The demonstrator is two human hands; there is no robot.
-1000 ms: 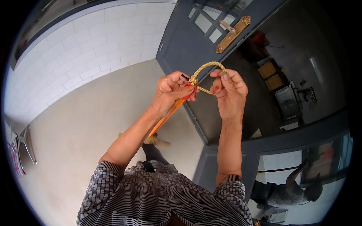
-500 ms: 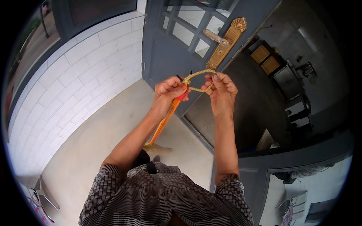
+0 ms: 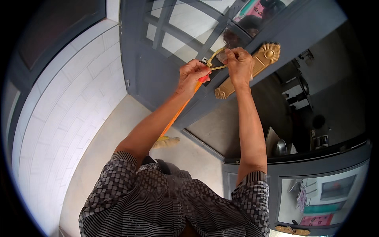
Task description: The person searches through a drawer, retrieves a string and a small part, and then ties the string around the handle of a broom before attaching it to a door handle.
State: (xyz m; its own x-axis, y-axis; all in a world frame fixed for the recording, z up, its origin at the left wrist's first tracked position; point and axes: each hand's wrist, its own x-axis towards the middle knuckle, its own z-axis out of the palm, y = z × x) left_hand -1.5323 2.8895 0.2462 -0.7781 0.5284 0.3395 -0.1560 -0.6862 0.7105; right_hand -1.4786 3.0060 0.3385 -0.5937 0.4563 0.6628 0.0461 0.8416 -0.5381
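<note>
A broom hangs down at a slant, its orange handle (image 3: 176,117) running below my left hand (image 3: 192,76) to pale bristles (image 3: 166,142) by the floor. My left hand is closed round the red top end (image 3: 204,77) of that handle. From this end comes a knotted yellow rope loop (image 3: 216,52). Its far side is pinched in the fingers of my right hand (image 3: 240,66), which pull it out to the right. Both hands are in front of the door's gold handle plate (image 3: 262,59); my right hand covers its middle, so the lever is mostly hidden.
The grey door (image 3: 146,75) with glass panes stands ajar, a dark room with furniture beyond it. At left runs a white brick-patterned wall (image 3: 75,106). A second grey door leaf (image 3: 252,185) with reflecting glass is at lower right. Pale floor (image 3: 102,158) lies below.
Both hands have moved up and toward the handle plate, carrying the broom and its loop. My right hand now overlaps the plate. The view has shifted closer to the door.
</note>
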